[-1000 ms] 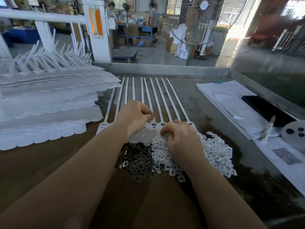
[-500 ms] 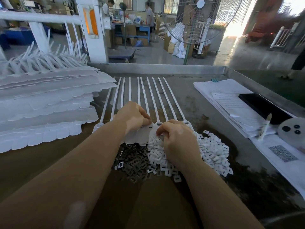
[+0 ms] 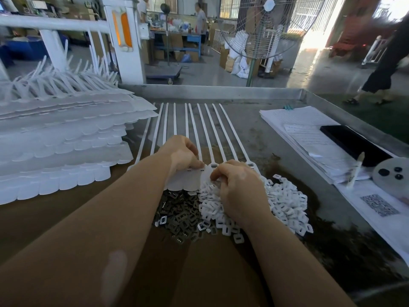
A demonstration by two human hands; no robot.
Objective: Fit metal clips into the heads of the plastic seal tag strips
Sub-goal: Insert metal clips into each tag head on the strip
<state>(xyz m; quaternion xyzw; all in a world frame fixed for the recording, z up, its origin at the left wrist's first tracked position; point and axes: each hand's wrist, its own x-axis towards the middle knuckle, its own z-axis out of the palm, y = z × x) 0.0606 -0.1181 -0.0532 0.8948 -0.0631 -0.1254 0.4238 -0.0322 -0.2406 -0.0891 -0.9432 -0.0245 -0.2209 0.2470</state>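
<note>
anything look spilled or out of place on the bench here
Nothing looks damaged. The one oddity: the dark metal clips and white plastic pieces lie in loose heaps that mingle where they meet, near the right hand.

A grey metal workbench [image 3: 254, 120] with a raised rim carries a fanned row of seal tag strips [image 3: 205, 129]. Left of the strips lies a stack of white tag sheets [image 3: 62, 138]; nearer than their heads, dark metal clips [image 3: 179, 213] and white plastic pieces [image 3: 285, 198]; right of the strips, papers [image 3: 307, 138]
</note>
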